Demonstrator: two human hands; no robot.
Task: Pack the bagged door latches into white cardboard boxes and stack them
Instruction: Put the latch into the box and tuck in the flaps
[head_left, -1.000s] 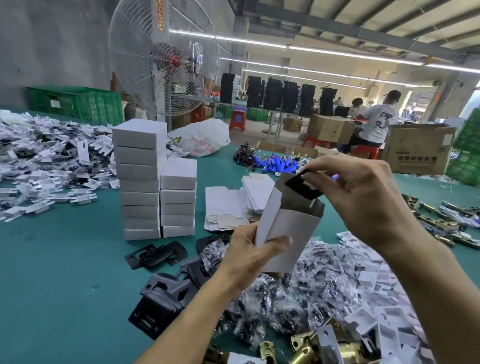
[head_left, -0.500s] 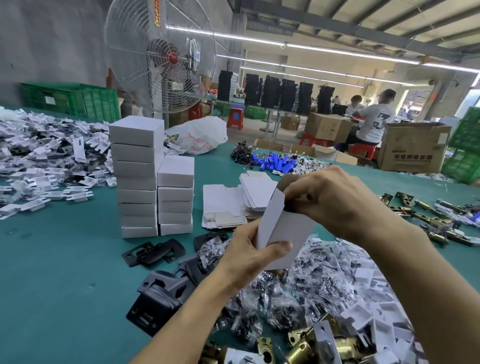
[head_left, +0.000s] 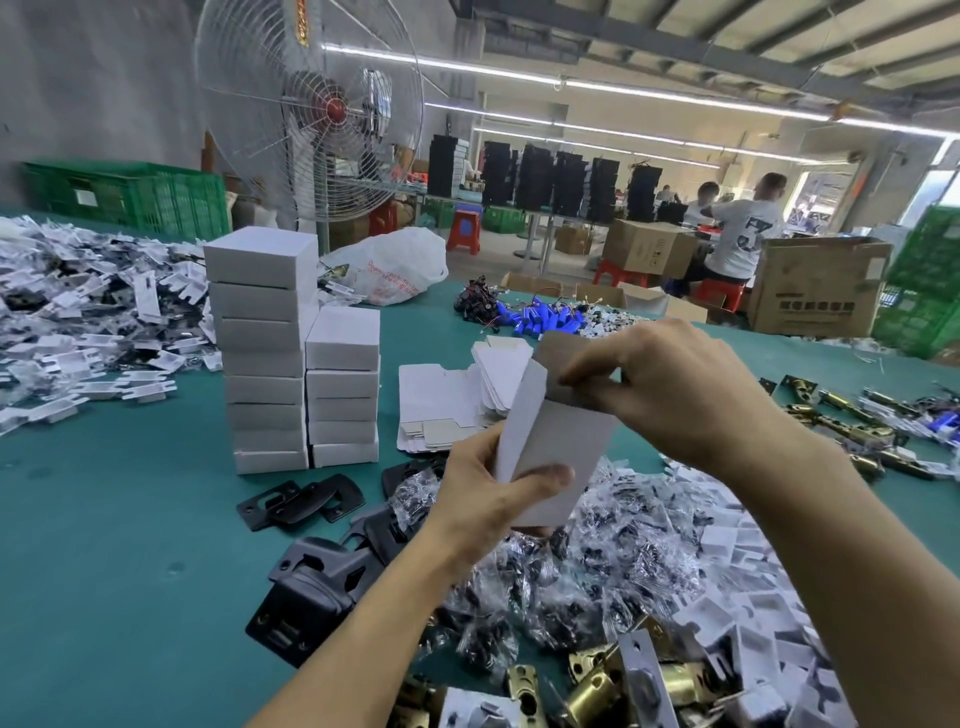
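Both left hand (head_left: 483, 501) and right hand (head_left: 670, 387) hold box (head_left: 561, 447).

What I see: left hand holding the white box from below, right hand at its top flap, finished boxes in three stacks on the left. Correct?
Not quite: the head view shows two stacks, not three: a taller stack beside a shorter stack. The left hand holds the white box from below, the right hand at its top flap.
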